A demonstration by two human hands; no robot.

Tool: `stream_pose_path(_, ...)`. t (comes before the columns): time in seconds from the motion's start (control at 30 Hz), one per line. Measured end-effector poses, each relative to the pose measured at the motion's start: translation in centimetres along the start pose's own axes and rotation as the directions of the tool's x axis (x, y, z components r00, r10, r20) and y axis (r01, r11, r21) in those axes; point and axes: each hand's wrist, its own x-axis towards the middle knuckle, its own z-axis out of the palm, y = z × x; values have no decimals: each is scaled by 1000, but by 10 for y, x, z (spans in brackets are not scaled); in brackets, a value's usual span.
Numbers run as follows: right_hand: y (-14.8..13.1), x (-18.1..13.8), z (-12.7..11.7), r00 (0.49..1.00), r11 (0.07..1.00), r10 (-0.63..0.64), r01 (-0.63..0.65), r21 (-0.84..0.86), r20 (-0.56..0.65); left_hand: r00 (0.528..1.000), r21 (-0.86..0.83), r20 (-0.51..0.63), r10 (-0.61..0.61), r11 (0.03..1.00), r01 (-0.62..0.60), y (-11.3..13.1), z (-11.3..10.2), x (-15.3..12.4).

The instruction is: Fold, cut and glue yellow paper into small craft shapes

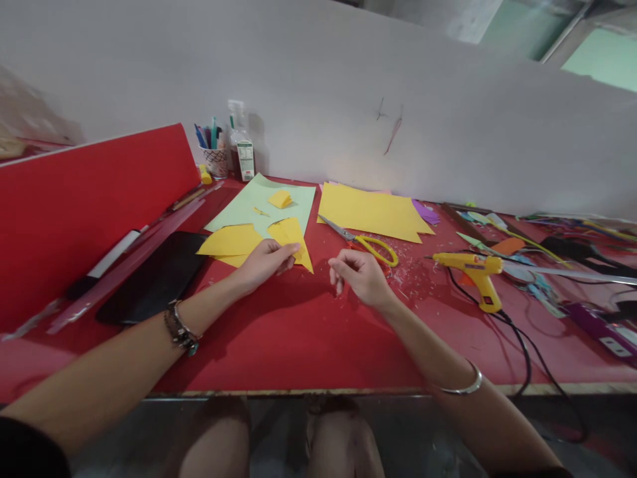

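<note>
My left hand (271, 259) is closed, with its thumb and fingers pinching a cut piece of yellow paper (289, 231) that ends in a sharp point at the lower right. Just right of it, my right hand (362, 275) hovers over the red tabletop with its fingers curled in and nothing visible between them. Scissors (371, 245) with yellow handles lie behind the right hand, their blades pointing to the upper left. More yellow paper (231, 240) rests left of the held piece. A small folded yellow paper (280, 198) sits on a pale green sheet (243, 202).
A yellow glue gun (470, 265) with a trailing cord lies at right, near a purple box (602, 332). Yellow sheets (371, 209) lie by the wall. At left are a black tablet-like slab (159, 279), a pen cup (215, 161), a bottle (243, 149) and a red board (99, 206).
</note>
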Motion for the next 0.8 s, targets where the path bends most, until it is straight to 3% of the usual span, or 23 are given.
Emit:
stream_pose_path(0.2, -3, -1, 2, 974, 964, -195, 211, -160, 114, 999, 12, 44, -19, 1000, 19, 4, 0, -2)
stream_pose_path(0.37, -3, -1, 2, 950, 918, -238, 288, -274, 203, 996, 11, 85, -30, 1000, 29, 5, 1, -3)
stream_pose_path(0.63, -2, -2, 3, 944, 909, -290, 323, -262, 159, 983, -59, 174, -50, 996, 61, 2, 1, -2)
stream_pose_path(0.8, -4, -4, 4, 966, 934, -251, 258, -248, 58, 970, -51, 232, -77, 994, 92, 2, 2, -3)
